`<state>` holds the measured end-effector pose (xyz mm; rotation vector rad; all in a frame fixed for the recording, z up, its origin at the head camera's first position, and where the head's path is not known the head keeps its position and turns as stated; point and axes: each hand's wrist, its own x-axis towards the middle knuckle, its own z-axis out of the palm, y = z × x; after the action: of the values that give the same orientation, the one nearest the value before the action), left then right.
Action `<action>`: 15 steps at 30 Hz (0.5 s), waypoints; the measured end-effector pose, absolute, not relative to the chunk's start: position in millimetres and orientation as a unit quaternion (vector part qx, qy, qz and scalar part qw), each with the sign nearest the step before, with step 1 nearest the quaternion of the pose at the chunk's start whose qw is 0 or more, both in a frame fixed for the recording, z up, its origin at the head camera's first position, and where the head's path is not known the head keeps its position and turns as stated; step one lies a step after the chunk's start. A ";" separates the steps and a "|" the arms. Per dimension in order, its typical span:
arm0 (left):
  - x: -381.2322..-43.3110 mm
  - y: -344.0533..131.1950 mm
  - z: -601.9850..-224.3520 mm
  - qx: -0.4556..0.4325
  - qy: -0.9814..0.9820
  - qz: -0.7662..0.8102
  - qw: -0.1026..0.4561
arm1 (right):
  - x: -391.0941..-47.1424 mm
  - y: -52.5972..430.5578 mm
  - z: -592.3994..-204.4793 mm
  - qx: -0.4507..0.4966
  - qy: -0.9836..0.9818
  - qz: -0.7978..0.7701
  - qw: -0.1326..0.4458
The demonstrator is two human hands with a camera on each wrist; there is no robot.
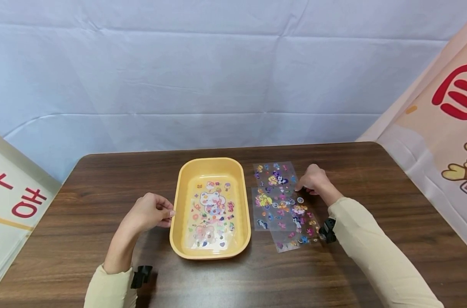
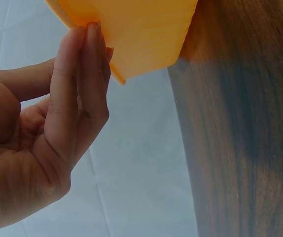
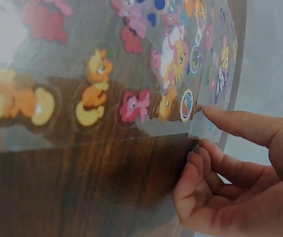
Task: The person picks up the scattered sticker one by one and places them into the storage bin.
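Observation:
A yellow plastic tray (image 1: pixel 247 222) stands on the table, with overlapping clear sticker sheets (image 1: pixel 214 205) showing bears and small motifs inside it. My left hand (image 1: pixel 152 211) pinches the tray's left rim with thumb and fingers; in the left wrist view its fingertips meet at the wall. Right of the tray, several transparent sheets with colourful pony stickers (image 1: pixel 279 205) overlap on the tabletop. At their right edge is my right hand (image 1: pixel 313 179). In the right wrist view two of its fingertips (image 3: pixel 211 112) stand apart at a sheet's corner, the other fingers curled; I cannot tell whether the sheet is pinched.
The brown wood-grain table (image 1: pixel 372 192) has its far edge against a pale hanging cloth (image 1: pixel 218 85). Printed banners flank it, one at left (image 1: pixel 10 192) and one at right (image 1: pixel 441 141). A black band device (image 1: pixel 142 276) sits at each wrist.

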<state>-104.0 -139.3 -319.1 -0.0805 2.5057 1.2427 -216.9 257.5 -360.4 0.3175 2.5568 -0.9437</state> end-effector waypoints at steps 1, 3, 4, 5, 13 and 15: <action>-104.0 -139.3 -319.0 -0.029 0.883 0.437 0.171 | -217.1 257.6 -360.4 0.114 0.913 -0.337 0.198; -103.9 -139.1 -318.8 -0.031 0.883 0.436 0.172 | -217.1 257.5 -360.5 0.113 0.914 -0.337 0.198; -103.9 -139.0 -318.6 -0.031 0.883 0.435 0.172 | -217.0 257.5 -360.5 0.113 0.914 -0.337 0.197; -103.9 -139.0 -318.6 -0.031 0.883 0.435 0.172 | -217.0 257.4 -360.5 0.113 0.914 -0.337 0.197; -103.8 -138.7 -317.6 -0.030 0.883 0.436 0.171 | -215.1 256.1 -359.1 0.110 0.915 -0.339 0.190; -103.8 -138.6 -317.3 -0.030 0.883 0.436 0.170 | -214.6 255.2 -359.0 0.109 0.917 -0.337 0.186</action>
<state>-103.8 -138.6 -317.3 -0.0846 2.5096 1.2390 -214.6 255.2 -359.0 0.3057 2.5812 -0.9477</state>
